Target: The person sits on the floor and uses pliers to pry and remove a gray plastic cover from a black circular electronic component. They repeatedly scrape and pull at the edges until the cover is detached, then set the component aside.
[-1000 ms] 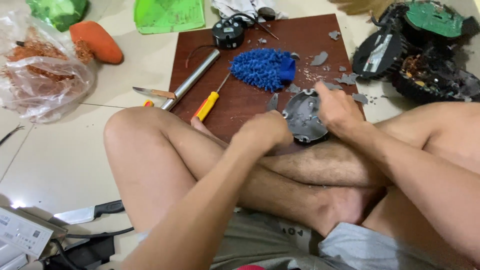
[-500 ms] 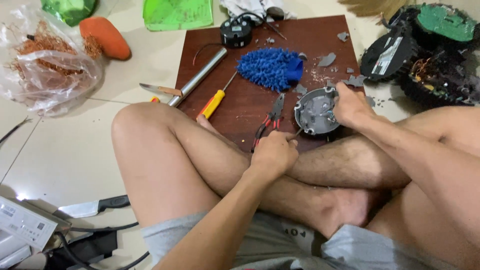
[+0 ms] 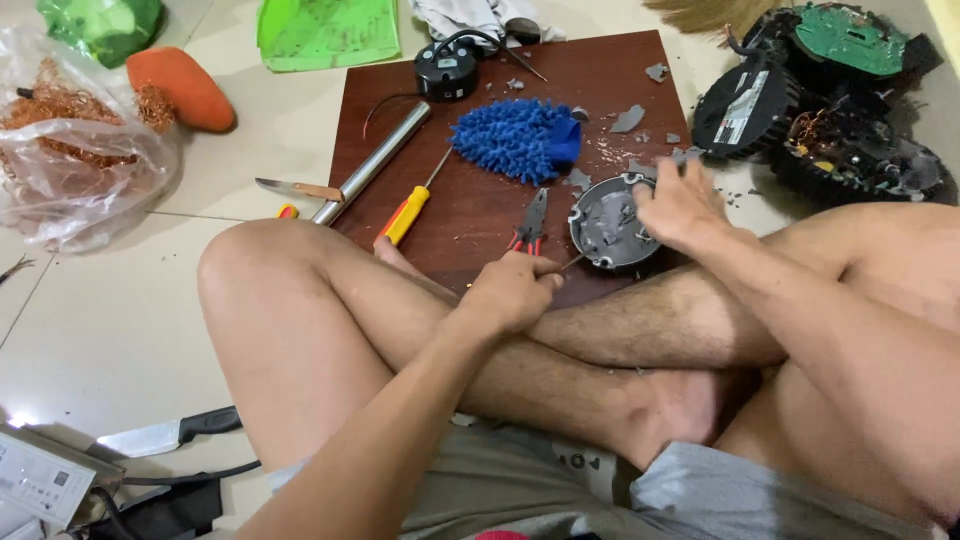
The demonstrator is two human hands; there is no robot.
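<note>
I sit cross-legged at a dark brown board (image 3: 480, 215) on the tiled floor. My right hand (image 3: 680, 205) grips the right rim of a round grey plastic housing (image 3: 605, 225) at the board's near edge. My left hand (image 3: 510, 290) rests on my shin, fingers closed around a thin metal tool (image 3: 570, 262) whose tip points at the housing's left edge. Red-handled pliers (image 3: 530, 222) lie on the board just beyond my left knuckles. A yellow-and-red screwdriver (image 3: 412, 208) and a blue fuzzy mop pad (image 3: 515, 138) lie farther back.
A metal tube (image 3: 372, 162), a small black round device (image 3: 446, 70) and grey plastic shards sit on the board. Dismantled black round machine parts with a green circuit board (image 3: 835, 95) lie at right. A bag of copper wire (image 3: 70, 150), an orange object (image 3: 180, 88), a green dustpan (image 3: 325, 30) and a knife (image 3: 165, 433) lie at left.
My left hand has drawn back from the grey housing to my shin, uncovering the pliers on the board. My right hand stays on the housing's rim.
</note>
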